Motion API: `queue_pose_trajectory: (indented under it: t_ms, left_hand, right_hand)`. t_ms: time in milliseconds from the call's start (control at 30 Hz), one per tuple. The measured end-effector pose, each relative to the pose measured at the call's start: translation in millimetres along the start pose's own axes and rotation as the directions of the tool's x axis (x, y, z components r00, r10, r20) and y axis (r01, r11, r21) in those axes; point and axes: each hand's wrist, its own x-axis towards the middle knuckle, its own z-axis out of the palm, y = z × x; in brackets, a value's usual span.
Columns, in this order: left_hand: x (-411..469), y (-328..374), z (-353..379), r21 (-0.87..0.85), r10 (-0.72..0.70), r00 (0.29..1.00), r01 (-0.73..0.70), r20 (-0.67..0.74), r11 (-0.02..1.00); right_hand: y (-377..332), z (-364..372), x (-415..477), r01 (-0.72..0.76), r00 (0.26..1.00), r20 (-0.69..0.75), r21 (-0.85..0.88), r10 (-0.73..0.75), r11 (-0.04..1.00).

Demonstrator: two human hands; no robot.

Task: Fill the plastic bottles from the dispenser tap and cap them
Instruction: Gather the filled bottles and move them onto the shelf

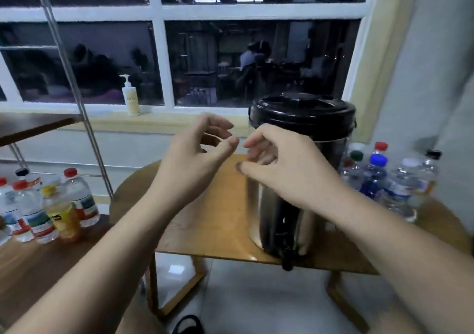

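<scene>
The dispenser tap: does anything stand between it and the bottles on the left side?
Nothing visible does. The tap sits at the front edge of the wooden table, with floor below. The left bottles stand on a darker table. The left hand and right hand hover above, holding nothing.

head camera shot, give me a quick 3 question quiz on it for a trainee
1. True or false: a bottle stands under the dispenser tap.
2. Where is the pump bottle? A) on the wooden table B) on the windowsill C) on the floor
3. Fill in: the dispenser has a lid coloured ____.
Key: 1 false; 2 B; 3 black.
</scene>
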Motion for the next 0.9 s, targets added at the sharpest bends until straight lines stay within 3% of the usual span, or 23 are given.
queue_pose_trajectory:
  t_ms: [133, 433, 667, 800, 900]
  left_hand:
    - [-3.4, 46.8, 51.6, -0.029, 0.089, 0.991, -0.087, 0.099, 0.996]
    - [-2.8, 90.6, 183.3, -0.084, 0.188, 0.933, -0.17, 0.308, 0.982]
    - [18.2, 83.6, 271.2, 0.168, 0.192, 0.87, -0.295, 0.454, 0.941]
    - [30.6, 76.2, 306.5, 0.345, 0.134, 0.838, -0.357, 0.53, 0.868]
    - [39.4, 70.9, 326.8, 0.384, 0.087, 0.818, -0.358, 0.569, 0.851]
  right_hand:
    - [23.6, -63.6, -36.2, -0.011, 0.992, -0.128, -0.053, 0.004, 0.999]
    - [120.7, -158.0, -91.2, -0.209, 0.927, -0.342, -0.135, 0.153, 0.969]
    - [213.5, -192.0, -106.8, -0.331, 0.879, -0.403, -0.128, 0.256, 0.935]
    - [256.4, -199.0, -104.6, -0.368, 0.865, -0.42, -0.156, 0.276, 0.917]
    - [288.5, -205.0, -99.4, -0.402, 0.839, -0.464, -0.175, 0.285, 0.899]
